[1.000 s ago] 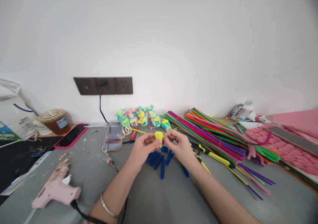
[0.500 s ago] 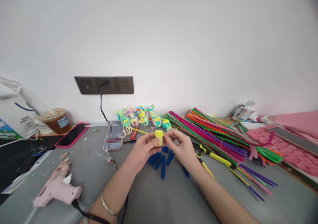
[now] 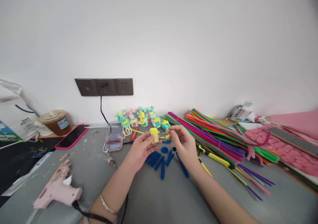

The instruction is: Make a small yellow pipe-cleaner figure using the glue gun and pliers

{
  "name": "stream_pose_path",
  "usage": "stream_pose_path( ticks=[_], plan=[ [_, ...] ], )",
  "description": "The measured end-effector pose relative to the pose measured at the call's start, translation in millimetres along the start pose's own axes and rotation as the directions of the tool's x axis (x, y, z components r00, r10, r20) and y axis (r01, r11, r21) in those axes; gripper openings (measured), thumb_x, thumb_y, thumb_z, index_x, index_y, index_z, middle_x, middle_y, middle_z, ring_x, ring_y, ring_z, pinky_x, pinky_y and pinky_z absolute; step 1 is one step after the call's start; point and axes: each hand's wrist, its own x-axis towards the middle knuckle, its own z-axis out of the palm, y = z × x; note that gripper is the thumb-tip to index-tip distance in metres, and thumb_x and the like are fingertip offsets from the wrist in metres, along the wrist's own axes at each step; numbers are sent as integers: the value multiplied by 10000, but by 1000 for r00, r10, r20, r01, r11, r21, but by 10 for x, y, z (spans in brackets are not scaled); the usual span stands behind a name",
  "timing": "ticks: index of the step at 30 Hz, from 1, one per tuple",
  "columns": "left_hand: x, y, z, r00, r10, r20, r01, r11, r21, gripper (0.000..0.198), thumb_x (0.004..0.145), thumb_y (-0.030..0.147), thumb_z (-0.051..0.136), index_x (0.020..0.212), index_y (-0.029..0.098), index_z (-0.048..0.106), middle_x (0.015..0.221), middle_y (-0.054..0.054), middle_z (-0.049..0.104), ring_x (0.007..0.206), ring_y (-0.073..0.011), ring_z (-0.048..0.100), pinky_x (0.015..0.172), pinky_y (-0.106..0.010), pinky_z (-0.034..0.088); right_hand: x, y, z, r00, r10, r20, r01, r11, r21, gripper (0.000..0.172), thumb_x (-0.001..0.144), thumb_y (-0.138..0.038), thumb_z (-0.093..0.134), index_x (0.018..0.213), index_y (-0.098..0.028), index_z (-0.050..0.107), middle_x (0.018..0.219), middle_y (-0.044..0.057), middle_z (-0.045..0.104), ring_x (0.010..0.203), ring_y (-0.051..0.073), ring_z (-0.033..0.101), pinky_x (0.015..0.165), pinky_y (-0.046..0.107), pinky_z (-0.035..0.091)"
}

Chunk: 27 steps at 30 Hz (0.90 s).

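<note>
My left hand (image 3: 139,148) is closed on a small yellow fuzzy figure (image 3: 154,134), held upright above the grey table (image 3: 159,197). My right hand (image 3: 183,143) is just to its right, fingertips pinched on a short yellow pipe-cleaner piece (image 3: 167,137). Below both hands lie several short blue pipe-cleaner pieces (image 3: 159,160). Behind them, near the wall, stands a row of small finished multicoloured figures (image 3: 141,118).
A pink glue gun (image 3: 57,190) lies at the front left, its black cord running under my left arm. A pink-cased phone (image 3: 71,136) and a lidded drink cup (image 3: 56,122) sit at the left. Bundles of long coloured pipe cleaners (image 3: 213,134), yellow-handled pliers (image 3: 215,157) and pink material (image 3: 285,147) fill the right.
My hands have separated slightly: the left moved the yellow figure a little left and down, and the right drew away to the right with a short yellow piece.
</note>
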Motion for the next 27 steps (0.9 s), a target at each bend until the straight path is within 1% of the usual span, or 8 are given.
stream_pose_path(
  ticks=[4,6,9,11,13,18,22,27],
  plan=[
    [35,0,-21,999,38,-24,-39,999,-18,260,668,241,850,872,166,706,901,-53,771,810,-173,738,682,-228,575,-164,-210,51,970,-230,-84,217,967,-133,145,964,-237,442,911,-237,577,738,39,608,687,189,591,663,321,479],
    [50,1,-33,998,52,-27,-53,998,-22,258,637,232,864,830,166,706,851,-47,768,761,-163,732,666,-227,570,-300,-425,201,941,-318,117,330,937,-112,175,944,-164,423,894,-249,567,768,46,644,715,192,614,681,322,488],
    [57,5,-49,997,68,-30,-69,998,-13,256,628,254,869,811,169,712,835,-47,765,767,-165,727,675,-230,567,-549,-804,658,768,-365,526,461,886,-57,155,885,-141,472,941,-224,591,892,61,706,834,204,641,762,327,511],
    [50,9,-54,996,83,-36,-83,997,-4,264,642,280,862,834,173,717,888,-56,766,824,-171,723,707,-237,564,-719,-1020,1098,643,-289,709,499,861,-102,128,898,-283,544,949,-191,616,871,66,709,819,217,643,772,343,532],
    [39,12,-53,994,96,-48,-96,995,5,275,647,289,858,854,173,718,921,-65,763,855,-173,715,724,-242,558,-858,-1161,1586,605,-119,787,501,826,-260,379,824,-462,636,1029,-144,621,948,135,711,870,302,647,760,450,547],
    [32,9,-52,991,111,-71,-109,993,37,306,630,282,869,877,170,727,911,-67,758,813,-154,693,708,-243,552,-991,-1177,2504,527,266,807,388,770,-507,603,883,-196,553,1413,26,371,1169,298,652,1038,353,666,719,464,578],
    [51,-8,-58,987,131,-91,-126,990,57,314,625,283,876,883,169,738,894,-66,754,778,-144,677,682,-234,543,-1004,-1102,2606,453,237,859,427,788,-443,614,897,-191,523,1399,116,351,1196,333,632,1039,355,679,758,469,591],
    [63,-30,-72,988,126,-89,-122,991,57,310,658,231,860,923,137,729,855,-79,734,761,-153,661,673,-253,542,-906,-1186,2282,532,-135,836,554,802,-223,409,933,-260,506,1224,26,537,1073,216,689,854,280,703,622,355,587]
  ],
)
